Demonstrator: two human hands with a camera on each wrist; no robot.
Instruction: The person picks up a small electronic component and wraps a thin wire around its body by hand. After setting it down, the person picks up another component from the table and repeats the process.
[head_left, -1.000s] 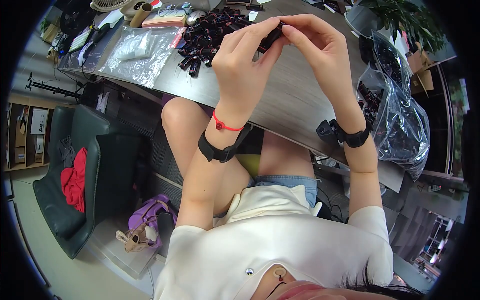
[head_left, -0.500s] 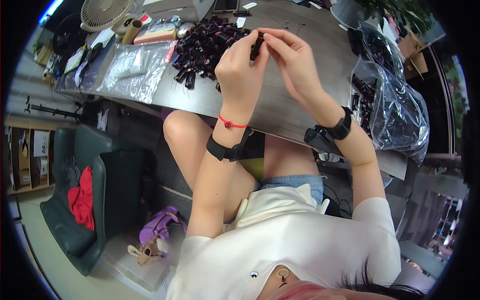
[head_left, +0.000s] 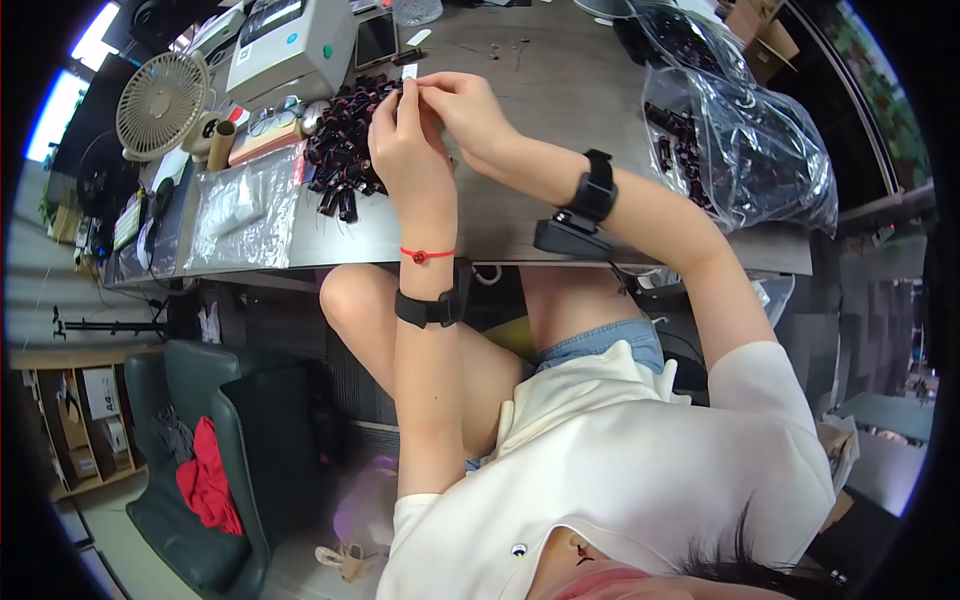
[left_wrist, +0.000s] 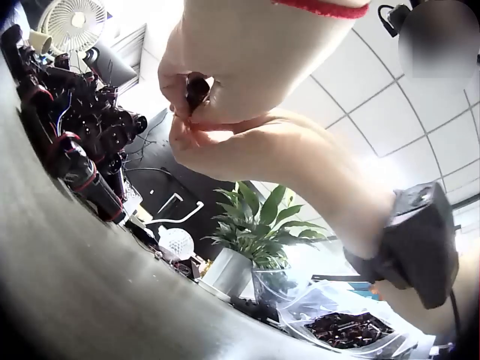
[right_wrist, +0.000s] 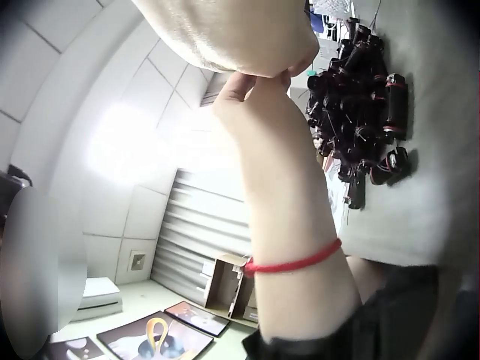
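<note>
Both hands meet at the fingertips over the table, beside a pile of small black cylinders with red bands [head_left: 345,135]. Curled round one dark cylinder [left_wrist: 197,90] are the fingers of the left hand [head_left: 412,160], which wears a red string bracelet. The right hand [head_left: 470,115] touches the left at the fingertips and pinches at the cylinder's end; what lies between its fingertips is too small to tell. In the right wrist view the left hand [right_wrist: 259,97] is partly hidden behind the right hand [right_wrist: 240,34], and the cylinder is out of sight.
Left of the pile lie a clear plastic bag [head_left: 240,210], a fan [head_left: 162,105] and a white box-shaped device [head_left: 290,50]. A phone [head_left: 377,40] is behind it. At the right, a large clear bag [head_left: 750,150] holds more cylinders. A green chair [head_left: 260,430] stands below left.
Both hands have shifted left and slightly down in the head view, still together, as the view has turned. More of the table's far left side shows.
</note>
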